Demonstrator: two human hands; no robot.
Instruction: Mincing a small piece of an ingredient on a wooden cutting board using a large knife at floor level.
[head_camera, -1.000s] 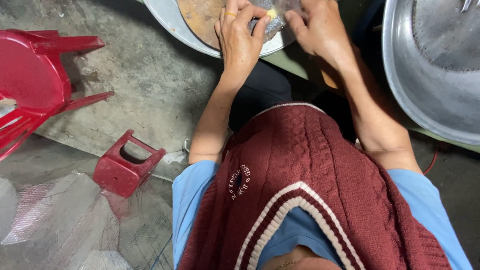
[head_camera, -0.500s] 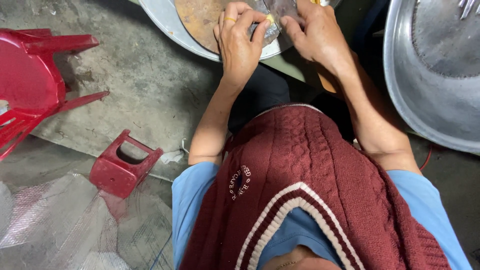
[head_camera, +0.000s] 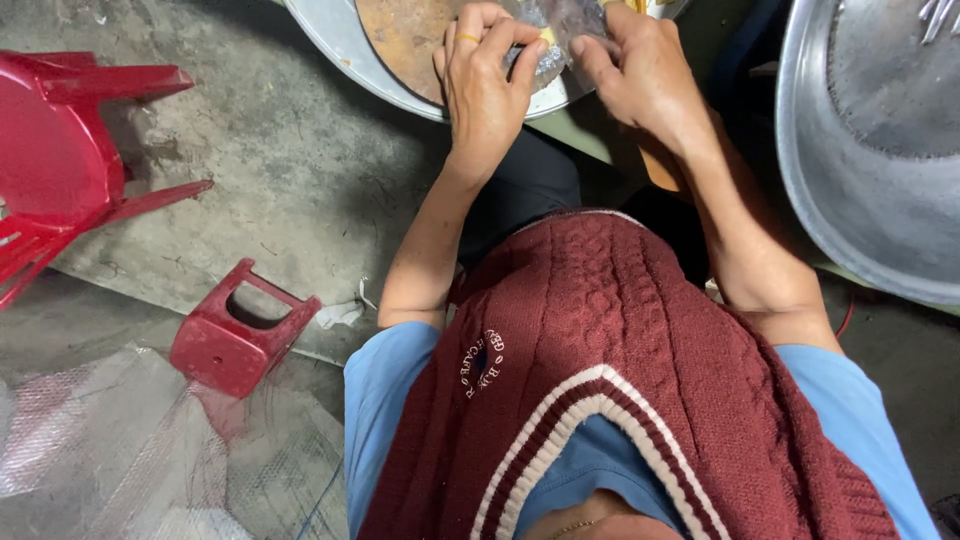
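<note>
Head view, looking straight down over the person's chest.

Left hand (head_camera: 485, 85): fingers curled, thumb and fingertips pinched on the near edge of a clear plastic bag (head_camera: 560, 40). A ring sits on one finger. Hand is closed on the bag.

Right hand (head_camera: 645, 75): fingers bent, gripping the same bag from the other side. Both hands meet at the bag, nearly touching each other. A small yellowish piece shows between the fingers where the hands meet; its kind cannot be told.

The bag is crumpled and held just above a round brown board (head_camera: 405, 40) that lies inside a shallow metal basin (head_camera: 335, 45) at the top edge of the frame. The bag's contents are not readable through the plastic.

Surroundings: a second, larger metal basin (head_camera: 860, 190) lies to the right, well apart from the hands. Concrete floor (head_camera: 270, 170) beneath. A red plastic chair (head_camera: 60, 160), tipped on its side, lies at the far left. A small red plastic stool (head_camera: 235, 335), also tipped over, lies nearer the person's left elbow. Clear plastic sheeting (head_camera: 110, 460) covers the lower left corner.

The person wears a maroon knitted vest (head_camera: 620, 370) over a blue short-sleeved shirt (head_camera: 385, 385).
</note>
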